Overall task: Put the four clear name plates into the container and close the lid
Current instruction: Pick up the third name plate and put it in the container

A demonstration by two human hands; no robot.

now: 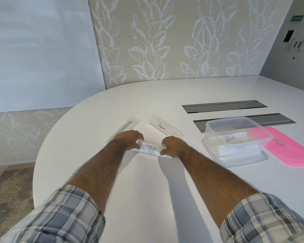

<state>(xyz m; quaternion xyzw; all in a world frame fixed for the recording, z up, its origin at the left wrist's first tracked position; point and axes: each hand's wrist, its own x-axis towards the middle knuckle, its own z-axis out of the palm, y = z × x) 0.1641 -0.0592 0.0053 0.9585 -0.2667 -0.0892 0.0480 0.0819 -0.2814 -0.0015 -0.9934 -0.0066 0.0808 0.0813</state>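
**A:** Where is the clear plastic name plate marked ZEBRA?

**B:** On the smooth white rounded table, well left of the clear plastic container; the left hand pinches one end and the right hand the other, fingers curled close.

**A:** How will it handle?

**B:** Light and stiff, I judge; slick too, so the ends are the hold.

**A:** And around it?

**B:** The clear plate marked PENGUIN and another clear plate lie just behind the hands; a BEAR label shows inside the container; the flat pink lid lies beside it; a leaf-patterned wall panel stands behind.
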